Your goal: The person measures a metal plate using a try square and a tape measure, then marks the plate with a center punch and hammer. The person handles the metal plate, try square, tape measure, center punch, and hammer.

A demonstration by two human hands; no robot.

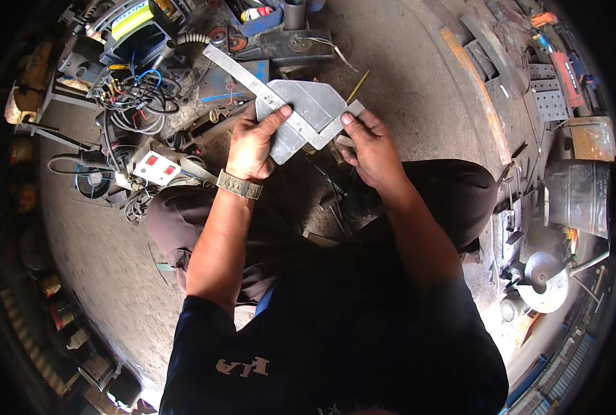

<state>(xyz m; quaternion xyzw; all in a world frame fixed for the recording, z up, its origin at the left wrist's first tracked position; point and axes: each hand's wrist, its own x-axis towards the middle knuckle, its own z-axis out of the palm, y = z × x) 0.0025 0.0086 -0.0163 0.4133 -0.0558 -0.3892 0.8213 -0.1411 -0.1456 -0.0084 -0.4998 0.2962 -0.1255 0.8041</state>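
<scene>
A grey metal plate with clipped corners is held up in front of me, with thin lines across its face. Across it lies a steel try square, its long blade pointing to the far left. My left hand grips the plate's left side, thumb pressing the blade down on it. At the plate's right corner, my right hand is closed on the square's short arm, thumb on top. A thin yellow stick shows just beyond that hand; I cannot tell whether the fingers hold it.
Tangled cables and a white socket box with red switches lie to the left. A blue tray of tools stands at the far side. Metal strips, a perforated plate and a large disc are on the right.
</scene>
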